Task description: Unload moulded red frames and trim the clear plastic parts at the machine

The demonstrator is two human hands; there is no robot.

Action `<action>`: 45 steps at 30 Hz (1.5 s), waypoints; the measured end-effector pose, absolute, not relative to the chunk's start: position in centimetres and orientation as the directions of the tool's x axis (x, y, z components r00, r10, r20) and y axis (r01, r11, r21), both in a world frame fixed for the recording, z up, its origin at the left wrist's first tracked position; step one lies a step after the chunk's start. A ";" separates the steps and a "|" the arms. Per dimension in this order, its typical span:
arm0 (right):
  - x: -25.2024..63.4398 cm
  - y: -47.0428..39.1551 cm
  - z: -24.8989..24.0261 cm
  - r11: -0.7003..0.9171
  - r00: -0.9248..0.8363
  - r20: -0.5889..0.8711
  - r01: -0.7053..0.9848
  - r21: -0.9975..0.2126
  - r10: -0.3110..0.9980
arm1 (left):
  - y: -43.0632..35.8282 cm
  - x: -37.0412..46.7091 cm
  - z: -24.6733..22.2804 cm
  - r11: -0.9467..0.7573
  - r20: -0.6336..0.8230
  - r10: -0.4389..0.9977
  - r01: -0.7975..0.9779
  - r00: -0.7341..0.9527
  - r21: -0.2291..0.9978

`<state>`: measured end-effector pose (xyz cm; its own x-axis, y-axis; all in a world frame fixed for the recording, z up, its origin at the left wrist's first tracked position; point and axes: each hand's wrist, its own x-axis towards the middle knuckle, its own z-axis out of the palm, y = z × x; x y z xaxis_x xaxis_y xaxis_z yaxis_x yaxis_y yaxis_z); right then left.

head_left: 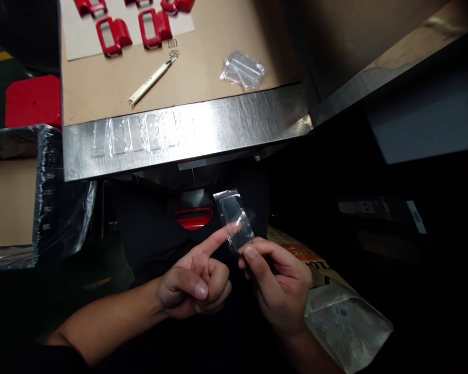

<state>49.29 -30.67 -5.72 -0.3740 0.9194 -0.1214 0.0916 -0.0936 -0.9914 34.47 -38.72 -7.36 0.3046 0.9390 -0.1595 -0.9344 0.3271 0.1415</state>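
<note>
Between thumb and fingers, my right hand (278, 283) pinches the lower end of a clear plastic piece (231, 210) with shiny film on it. My left hand (198, 280) has its index finger stretched out against or behind that piece, while the other fingers are curled with nothing visible in them. Several clear rectangular pieces (134, 133) lie in a row along the metal table edge (234, 122). Farther back on the brown board are a clear plastic bundle (243, 70) and a white cutter (151, 82).
Several red plastic frames (154, 28) lie on white paper (80, 44) at the back left. A red stool (33, 101) and a plastic-lined box (11, 202) stand at the left. Another red part (193, 218) is below the table edge. A sack (343, 317) lies at lower right.
</note>
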 end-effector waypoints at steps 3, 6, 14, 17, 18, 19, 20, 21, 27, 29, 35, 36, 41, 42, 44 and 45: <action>49.2 -30.8 -5.8 -0.100 -0.379 -0.129 0.097 -0.990 0.916 | -39.0 34.5 -7.6 0.314 -0.175 0.943 -0.929 0.282 0.194; 49.3 -30.7 -5.8 -0.070 -0.382 -0.098 0.086 -0.994 0.919 | -39.4 34.5 -7.8 0.338 -0.194 0.935 -0.909 0.296 0.243; 50.2 -30.6 -6.4 -0.209 -0.413 -0.182 -0.021 -0.978 0.892 | -37.8 34.2 -8.0 0.374 -0.405 0.895 -0.810 0.187 0.452; 50.5 -30.7 -6.7 -0.271 -0.477 -0.200 -0.082 -0.959 0.856 | -36.2 33.6 -8.5 0.384 -0.495 0.852 -0.848 0.172 0.365; 50.6 -30.7 -6.8 -0.279 -0.494 -0.199 -0.093 -0.956 0.846 | -35.8 33.4 -8.7 0.391 -0.530 0.831 -0.857 0.172 0.335; 50.7 -30.7 -6.8 -0.285 -0.506 -0.198 -0.101 -0.953 0.840 | -35.4 33.2 -8.9 0.401 -0.557 0.812 -0.861 0.175 0.313; 50.8 -30.7 -6.8 -0.288 -0.513 -0.195 -0.108 -0.952 0.836 | -35.1 33.0 -9.0 0.409 -0.575 0.799 -0.861 0.178 0.301; 50.9 -30.7 -6.8 -0.289 -0.518 -0.190 -0.117 -0.950 0.834 | -34.9 32.8 -9.1 0.412 -0.583 0.793 -0.861 0.177 0.299; 51.2 -30.4 -7.1 -0.306 -0.569 -0.173 -0.145 -0.941 0.804 | -34.6 32.2 -8.5 0.390 -0.596 0.797 -0.836 0.097 0.387; 51.2 -30.3 -7.2 -0.313 -0.572 -0.181 -0.141 -0.939 0.800 | -34.6 32.1 -8.4 0.394 -0.592 0.802 -0.815 0.079 0.425; 50.7 -30.0 -7.2 -0.329 -0.532 -0.196 -0.165 -0.930 0.824 | -35.1 31.7 -9.5 0.573 -0.620 0.751 -0.691 0.228 0.440; 50.7 -29.9 -7.2 -0.331 -0.520 -0.198 -0.177 -0.927 0.831 | -35.3 31.8 -9.7 0.614 -0.612 0.733 -0.676 0.297 0.407; 50.7 -29.8 -7.4 -0.321 -0.496 -0.192 -0.189 -0.928 0.847 | -36.3 32.5 -10.0 0.707 -0.431 0.665 -0.700 0.610 0.103; 50.7 -29.8 -7.5 -0.321 -0.496 -0.194 -0.183 -0.929 0.846 | -36.4 32.7 -10.0 0.704 -0.395 0.662 -0.709 0.637 0.039; 50.7 -29.9 -7.5 -0.324 -0.500 -0.201 -0.171 -0.930 0.842 | -36.4 33.0 -9.9 0.685 -0.355 0.668 -0.727 0.654 -0.050; 50.8 -29.9 -7.4 -0.327 -0.504 -0.203 -0.170 -0.930 0.840 | -36.4 33.1 -9.9 0.670 -0.349 0.676 -0.738 0.649 -0.074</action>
